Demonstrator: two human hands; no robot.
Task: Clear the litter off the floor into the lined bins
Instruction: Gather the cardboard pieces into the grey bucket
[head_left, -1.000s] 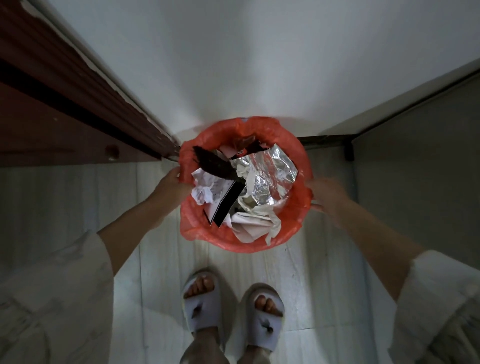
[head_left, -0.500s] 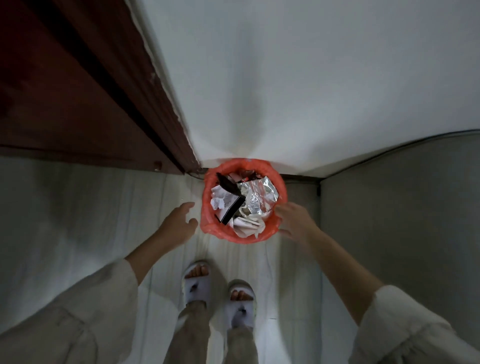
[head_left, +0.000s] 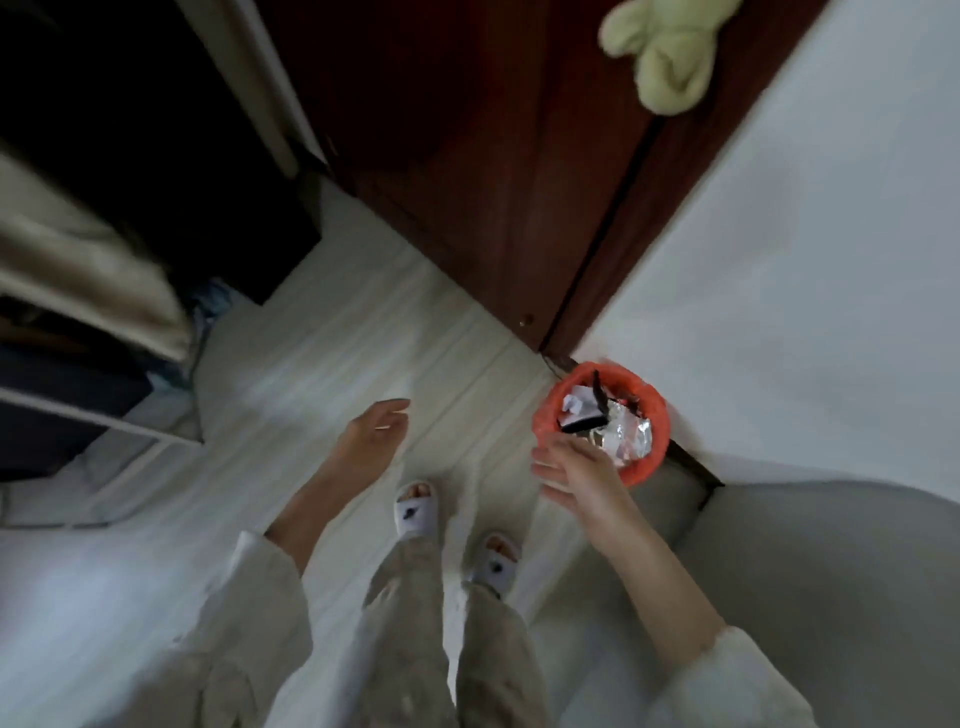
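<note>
— One bin is all we can see: small, round, lined in red plastic, standing on the pale floor in the corner where the white wall meets the dark wooden door. Its mouth faces straight up, and being round it has no long axis across the floor, only the upright one.

— And the litter?

— Heaped to the rim: foil, crumpled paper, a dark wrapper poking up.

— Our hands?

— Both hold nothing. Our right hand hovers in front of the near rim, fingers spread and fairly straight; we cannot tell whether it touches the liner. Our left hand hangs relaxed over the floor, well apart from the bin.

— So what now?

— We judge this bin nearly full. We should scan the floor for leftovers, then press each piece down through the centre so the heap does not spill.

— Beyond that?

— Our slippers, a grey seat, shelving left.
</note>
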